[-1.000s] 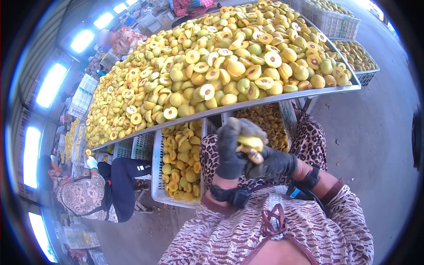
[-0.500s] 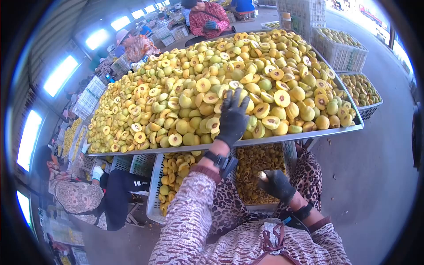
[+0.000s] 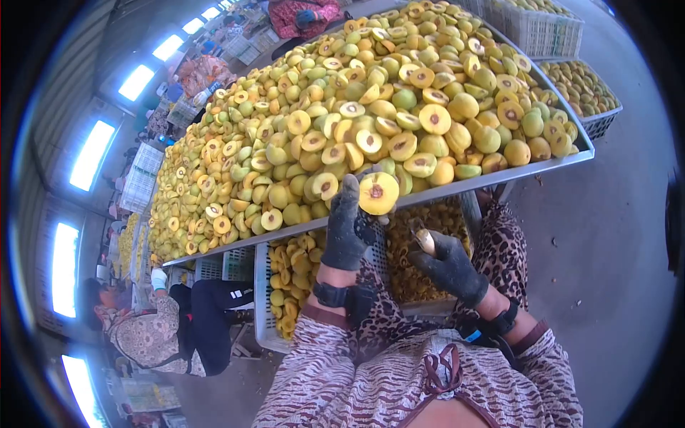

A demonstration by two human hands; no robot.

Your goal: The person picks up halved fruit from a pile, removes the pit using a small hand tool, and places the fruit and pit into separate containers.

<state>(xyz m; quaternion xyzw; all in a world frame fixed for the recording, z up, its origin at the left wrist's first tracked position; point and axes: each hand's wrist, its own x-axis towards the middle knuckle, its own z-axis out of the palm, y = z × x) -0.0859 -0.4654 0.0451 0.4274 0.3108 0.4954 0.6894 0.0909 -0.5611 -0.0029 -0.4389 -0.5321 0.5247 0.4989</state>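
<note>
My left hand (image 3: pixel 347 225), in a dark glove, holds a halved yellow fruit (image 3: pixel 378 193), its cut face with the brown centre turned up, just over the front edge of the metal-rimmed table (image 3: pixel 457 185). My right hand (image 3: pixel 453 269), also gloved, is closed around a small tool (image 3: pixel 425 242) with a light handle and a metal tip. It is above a crate (image 3: pixel 470 214) of brownish fruit scraps. A heap of halved fruit (image 3: pixel 307 132) covers the table.
Below the table at the left stands a crate (image 3: pixel 262 299) of yellow fruit pieces. Fruit-filled crates (image 3: pixel 600 114) stand at the right. One person (image 3: pixel 146 328) sits at the left, another (image 3: pixel 303 16) beyond the table.
My left hand has come back from the heap to the table's front edge and now holds a fruit half. My right hand has turned, bringing the tool's metal tip into view.
</note>
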